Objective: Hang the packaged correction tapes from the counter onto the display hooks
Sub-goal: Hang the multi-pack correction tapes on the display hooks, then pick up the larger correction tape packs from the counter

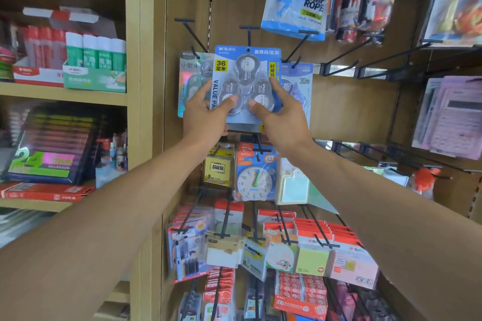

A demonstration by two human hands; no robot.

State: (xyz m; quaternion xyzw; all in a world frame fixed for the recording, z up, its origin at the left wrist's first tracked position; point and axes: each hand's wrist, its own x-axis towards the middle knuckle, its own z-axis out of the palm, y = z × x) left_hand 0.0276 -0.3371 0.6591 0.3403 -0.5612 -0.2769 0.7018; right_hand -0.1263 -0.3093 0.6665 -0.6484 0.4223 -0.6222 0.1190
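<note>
Head view: my left hand (206, 112) grips blue correction tape pack (246, 81) at its 7 o'clock corner, thumb on front blister, fingers curled behind left edge. My right hand (280, 112) grips pack at 5 o'clock, thumb on front, fingers round right edge. Pack upright against wooden display panel, top hole at 12 o'clock just under black display hook (249, 34). Holographic tape pack (191, 78) hangs at 9 o'clock, partly behind. 30m tape pack (300, 86) at 3 o'clock. Clock card (254, 177) at 6 o'clock.

"VALUE PA" on correction-tape pack (246, 70)
</note>
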